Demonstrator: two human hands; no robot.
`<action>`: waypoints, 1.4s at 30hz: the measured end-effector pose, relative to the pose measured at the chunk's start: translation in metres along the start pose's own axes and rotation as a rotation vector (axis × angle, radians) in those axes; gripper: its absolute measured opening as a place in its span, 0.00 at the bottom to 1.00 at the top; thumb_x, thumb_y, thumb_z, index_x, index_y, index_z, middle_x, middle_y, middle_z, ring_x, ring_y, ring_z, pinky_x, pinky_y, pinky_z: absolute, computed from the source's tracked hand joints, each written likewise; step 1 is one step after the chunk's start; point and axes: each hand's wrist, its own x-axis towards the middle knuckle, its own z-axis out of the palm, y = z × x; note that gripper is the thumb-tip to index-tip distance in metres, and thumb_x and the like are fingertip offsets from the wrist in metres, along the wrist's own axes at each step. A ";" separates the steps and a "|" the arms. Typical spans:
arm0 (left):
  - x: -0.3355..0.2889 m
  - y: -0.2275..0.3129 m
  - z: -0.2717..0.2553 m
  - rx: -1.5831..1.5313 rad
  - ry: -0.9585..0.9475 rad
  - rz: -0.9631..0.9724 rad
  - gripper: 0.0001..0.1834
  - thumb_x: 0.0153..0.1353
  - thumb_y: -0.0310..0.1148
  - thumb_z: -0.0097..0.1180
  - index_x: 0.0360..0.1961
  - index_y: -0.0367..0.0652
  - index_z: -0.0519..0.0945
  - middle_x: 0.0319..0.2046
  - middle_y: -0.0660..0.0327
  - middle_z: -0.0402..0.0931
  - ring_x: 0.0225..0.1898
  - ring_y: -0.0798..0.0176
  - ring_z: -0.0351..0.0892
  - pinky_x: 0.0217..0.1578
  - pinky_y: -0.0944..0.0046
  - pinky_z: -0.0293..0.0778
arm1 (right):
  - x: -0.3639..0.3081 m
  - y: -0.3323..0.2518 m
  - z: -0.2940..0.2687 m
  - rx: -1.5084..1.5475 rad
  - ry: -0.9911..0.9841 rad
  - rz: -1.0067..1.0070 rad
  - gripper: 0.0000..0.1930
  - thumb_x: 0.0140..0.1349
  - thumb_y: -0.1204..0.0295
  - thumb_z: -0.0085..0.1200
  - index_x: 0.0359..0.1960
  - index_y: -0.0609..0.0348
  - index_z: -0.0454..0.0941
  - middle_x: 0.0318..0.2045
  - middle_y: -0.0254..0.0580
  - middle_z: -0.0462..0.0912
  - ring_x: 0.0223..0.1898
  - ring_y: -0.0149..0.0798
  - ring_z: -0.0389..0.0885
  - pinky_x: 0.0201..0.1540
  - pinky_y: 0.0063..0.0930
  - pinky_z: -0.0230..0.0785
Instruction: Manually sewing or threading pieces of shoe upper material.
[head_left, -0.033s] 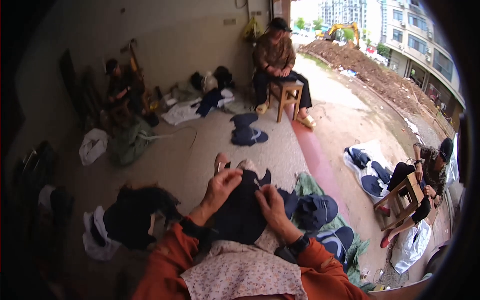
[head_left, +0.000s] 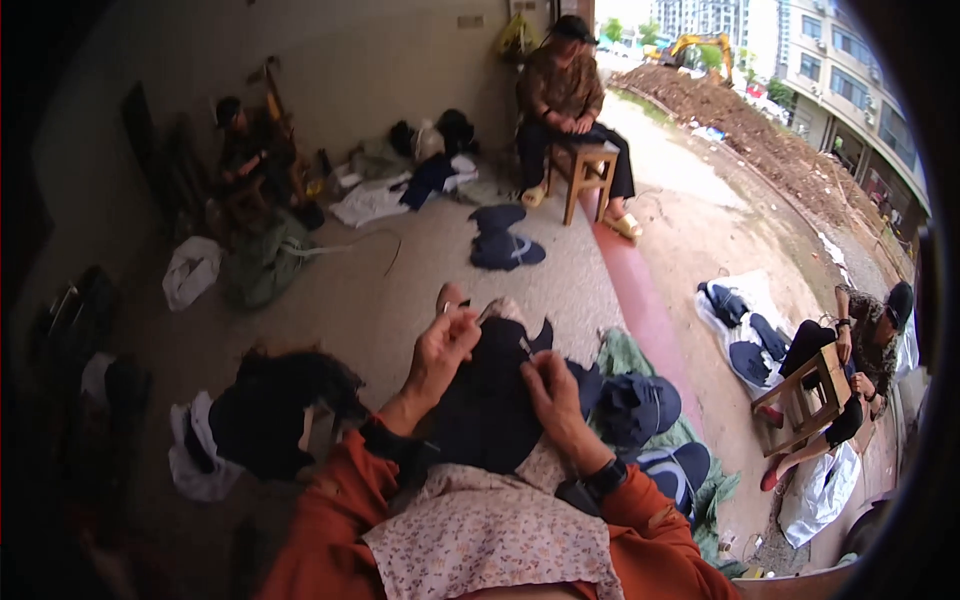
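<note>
A dark navy cloth piece (head_left: 490,405), perhaps part of a cap, lies over my lap on a flowered apron (head_left: 490,535). At its upper left, my left hand (head_left: 440,355) is closed in a pinch; what sits between its fingertips is too small to make out. My right hand (head_left: 556,400) is closed at the cloth's right side, thumb against forefinger. A tiny pale, shiny thing shows at its fingertips, too small to name. The hands are apart, with the cloth's upper part between them.
Dark caps (head_left: 640,410) lie on green sacking (head_left: 622,352) at my right. Dark cloth (head_left: 265,425) is piled at my left. More caps (head_left: 503,245) lie ahead on the floor. A person sits behind a wooden stool (head_left: 583,160); others sit far left and at right.
My left hand has risen slightly and turned, its fingers more curled. The right hand keeps its pinch near the cloth. The whole view has shifted a little.
</note>
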 end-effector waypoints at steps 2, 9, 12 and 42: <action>-0.005 0.002 -0.012 -0.042 0.139 0.002 0.16 0.67 0.35 0.59 0.52 0.40 0.76 0.41 0.68 0.75 0.40 0.76 0.74 0.37 0.73 0.72 | 0.001 0.001 -0.001 0.056 0.002 -0.019 0.07 0.68 0.71 0.55 0.41 0.59 0.72 0.25 0.33 0.73 0.27 0.27 0.71 0.31 0.23 0.66; -0.035 -0.022 -0.029 -0.042 0.111 -0.137 0.15 0.65 0.33 0.62 0.49 0.40 0.76 0.42 0.67 0.74 0.40 0.74 0.73 0.40 0.72 0.73 | 0.003 0.009 -0.003 0.343 -0.100 0.089 0.07 0.66 0.75 0.58 0.40 0.58 0.71 0.29 0.26 0.70 0.30 0.20 0.66 0.33 0.16 0.61; -0.038 -0.033 -0.028 0.025 0.127 -0.123 0.17 0.64 0.32 0.63 0.51 0.39 0.75 0.41 0.65 0.75 0.40 0.72 0.73 0.41 0.72 0.73 | -0.006 0.013 -0.012 0.348 -0.220 0.044 0.08 0.63 0.77 0.61 0.38 0.59 0.73 0.29 0.27 0.70 0.30 0.21 0.66 0.33 0.15 0.60; 0.002 -0.043 -0.011 0.498 0.275 0.075 0.13 0.69 0.37 0.57 0.44 0.37 0.75 0.34 0.56 0.79 0.36 0.64 0.76 0.39 0.63 0.73 | -0.004 -0.013 -0.026 -0.386 -0.421 -0.394 0.10 0.61 0.78 0.58 0.40 0.58 0.70 0.33 0.44 0.74 0.28 0.52 0.78 0.27 0.39 0.69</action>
